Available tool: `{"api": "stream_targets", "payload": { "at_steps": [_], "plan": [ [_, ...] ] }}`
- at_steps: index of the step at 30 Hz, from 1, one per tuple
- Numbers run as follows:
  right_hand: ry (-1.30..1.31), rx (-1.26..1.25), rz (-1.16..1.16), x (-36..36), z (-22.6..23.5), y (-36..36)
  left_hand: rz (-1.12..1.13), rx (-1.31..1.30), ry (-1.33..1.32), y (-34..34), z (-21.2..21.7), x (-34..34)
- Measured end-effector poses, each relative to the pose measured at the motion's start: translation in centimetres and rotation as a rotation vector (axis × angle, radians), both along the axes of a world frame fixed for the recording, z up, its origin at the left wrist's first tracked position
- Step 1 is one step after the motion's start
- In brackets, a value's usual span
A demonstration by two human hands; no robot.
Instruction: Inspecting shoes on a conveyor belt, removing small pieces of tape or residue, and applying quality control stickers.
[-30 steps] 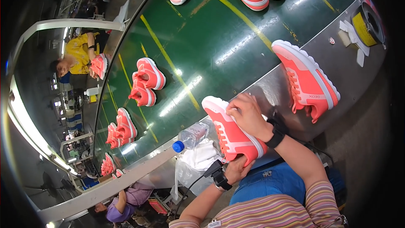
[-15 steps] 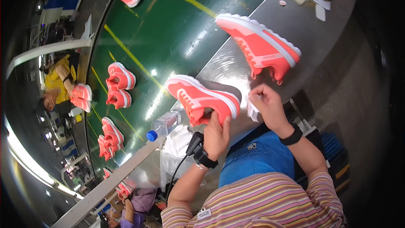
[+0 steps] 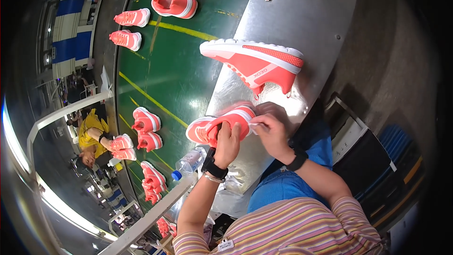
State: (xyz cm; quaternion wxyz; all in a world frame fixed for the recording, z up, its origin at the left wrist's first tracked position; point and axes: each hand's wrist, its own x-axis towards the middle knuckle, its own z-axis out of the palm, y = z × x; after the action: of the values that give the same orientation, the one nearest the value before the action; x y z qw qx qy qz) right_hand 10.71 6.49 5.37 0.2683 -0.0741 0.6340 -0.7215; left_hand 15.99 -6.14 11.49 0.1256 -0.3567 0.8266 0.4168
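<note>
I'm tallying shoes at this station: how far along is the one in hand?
Looks done: one coral shoe lies on its side on the metal bench, apart from the hands. In hand: the left hand grips a second shoe while the right hand works at its heel end. Left: pairs on the green belt, seemingly waiting.

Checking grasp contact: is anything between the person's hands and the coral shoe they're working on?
Partly. The left hand grips the coral shoe directly. The right hand presses what looks like a small white cloth against it; blur leaves that uncertain.
</note>
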Motion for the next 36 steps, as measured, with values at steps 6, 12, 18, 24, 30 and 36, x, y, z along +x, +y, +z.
{"api": "stream_targets", "payload": {
  "at_steps": [6,12,18,24,30,36],
  "plan": [
    [0.189,0.098,0.020,-1.6,0.0,-2.7,-0.035,-0.057,0.119,0.2,-1.1,0.9],
    [0.198,0.178,-0.051,2.4,0.2,-0.8,0.061,0.015,0.108,0.4,-0.8,0.8],
    [-0.032,0.168,0.048,3.7,0.4,1.6,0.516,0.150,0.248,0.0,-0.9,0.8],
    [-0.094,0.019,-0.056,0.6,1.3,0.3,0.585,0.347,0.235,-0.1,-0.2,-0.3],
    [0.225,0.072,0.029,-0.8,-0.1,-3.4,0.714,0.513,0.269,0.6,-0.9,-0.2],
    [0.294,0.122,0.056,-0.1,0.2,-2.8,0.633,0.479,0.267,0.5,-1.6,0.8]
  ]
}}
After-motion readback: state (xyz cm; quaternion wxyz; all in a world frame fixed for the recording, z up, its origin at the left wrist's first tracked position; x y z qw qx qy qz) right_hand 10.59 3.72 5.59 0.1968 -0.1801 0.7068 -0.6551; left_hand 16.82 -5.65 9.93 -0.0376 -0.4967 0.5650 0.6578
